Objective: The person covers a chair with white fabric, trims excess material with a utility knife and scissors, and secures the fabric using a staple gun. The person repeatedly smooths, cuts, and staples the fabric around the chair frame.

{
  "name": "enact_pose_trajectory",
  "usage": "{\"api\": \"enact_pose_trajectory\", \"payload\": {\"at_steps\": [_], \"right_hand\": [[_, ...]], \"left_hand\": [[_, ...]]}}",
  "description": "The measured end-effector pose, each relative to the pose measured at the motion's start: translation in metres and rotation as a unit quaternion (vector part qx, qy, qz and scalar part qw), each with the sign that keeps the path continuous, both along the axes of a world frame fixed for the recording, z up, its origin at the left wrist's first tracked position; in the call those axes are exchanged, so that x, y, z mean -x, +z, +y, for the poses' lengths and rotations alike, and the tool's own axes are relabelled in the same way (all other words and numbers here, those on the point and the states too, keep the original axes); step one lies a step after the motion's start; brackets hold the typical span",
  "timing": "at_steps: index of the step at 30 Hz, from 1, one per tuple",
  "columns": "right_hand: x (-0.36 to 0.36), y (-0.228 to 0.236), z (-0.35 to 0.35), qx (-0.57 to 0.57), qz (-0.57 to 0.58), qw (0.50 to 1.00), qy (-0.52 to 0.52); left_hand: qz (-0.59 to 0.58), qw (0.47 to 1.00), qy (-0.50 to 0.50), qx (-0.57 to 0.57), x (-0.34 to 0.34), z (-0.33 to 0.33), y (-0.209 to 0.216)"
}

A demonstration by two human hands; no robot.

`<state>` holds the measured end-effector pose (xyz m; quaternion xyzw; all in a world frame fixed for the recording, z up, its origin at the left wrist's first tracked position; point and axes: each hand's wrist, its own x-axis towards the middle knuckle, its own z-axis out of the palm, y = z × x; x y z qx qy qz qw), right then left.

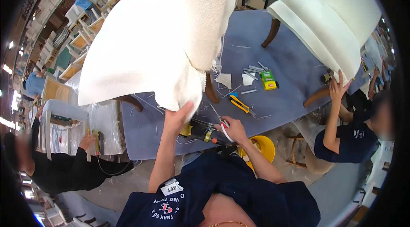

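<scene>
- The cream upholstered chair (pixel 132 47) fills the upper left and upper centre of the frame, its dark wooden legs (pixel 211 89) showing below the cloth.
- A loose flap of cream fabric (pixel 181 92) hangs at its near corner, at the centre of the frame, with a frayed edge on the right.
- The person's left grip (pixel 177 119), just below centre, is clamped on the bottom of this flap.
- The right grip (pixel 234 130), right of it, is closed around the red-and-white handles of the scissors (pixel 225 128); the blades point up and left, and whether they are parted cannot be told.
- On the blue surface (pixel 286 98), right of centre, lie a yellow utility knife (pixel 239 104), a green-and-yellow box (pixel 268 81), grey strips (pixel 255 69) beside it and scattered thread.
- A yellow bucket (pixel 267 148) stands at lower right of centre, below the surface's edge.
- At upper right is a second cream chair (pixel 311 24), its lower corner touched by a co-worker's hand (pixel 338 86).
</scene>
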<state>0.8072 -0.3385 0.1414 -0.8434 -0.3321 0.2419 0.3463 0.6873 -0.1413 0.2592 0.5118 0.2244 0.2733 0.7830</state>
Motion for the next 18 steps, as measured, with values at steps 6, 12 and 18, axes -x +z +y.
{"api": "enact_pose_trajectory", "payload": {"at_steps": [6, 12, 18], "right_hand": [[-0.028, -0.094, -0.015, 0.121, -0.038, 0.991, -0.034], [-0.027, -0.142, -0.016, 0.037, -0.043, 0.998, -0.026], [-0.029, -0.13, -0.024, 0.055, 0.048, 0.997, -0.022]], "left_hand": [[0.081, 0.917, -0.189, -0.342, -0.026, -0.019, -0.04], [-0.098, 0.99, 0.019, -0.103, -0.05, 0.0, -0.082], [-0.097, 0.973, 0.092, -0.189, -0.062, -0.007, -0.043]]}}
